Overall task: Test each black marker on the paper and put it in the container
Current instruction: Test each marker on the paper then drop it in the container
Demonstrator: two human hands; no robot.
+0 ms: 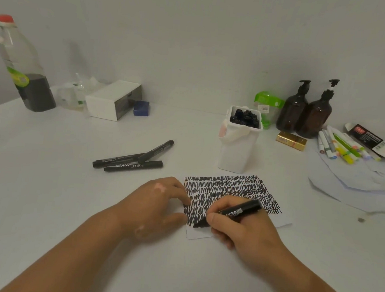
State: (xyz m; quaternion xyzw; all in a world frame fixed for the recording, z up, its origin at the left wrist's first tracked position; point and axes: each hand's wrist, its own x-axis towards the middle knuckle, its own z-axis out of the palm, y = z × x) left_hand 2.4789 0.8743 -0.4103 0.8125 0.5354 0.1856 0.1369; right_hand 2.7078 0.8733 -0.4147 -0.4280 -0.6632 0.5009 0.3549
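Pinching the black marker [239,211] between thumb and curled fingers, the right hand [244,231] is pressing its tip to the lower left part of the paper [229,185], which is lying on the table [47,181] under rows of black scribble. The left hand [157,205], fingers loose and grasping nothing, is resting its fingertips on the paper's left edge. Loose black markers [129,162] are lying well left of the white container [236,153], which is standing just behind the paper and holding dark markers.

dim even light, soft shadows, wide-angle bending at edges
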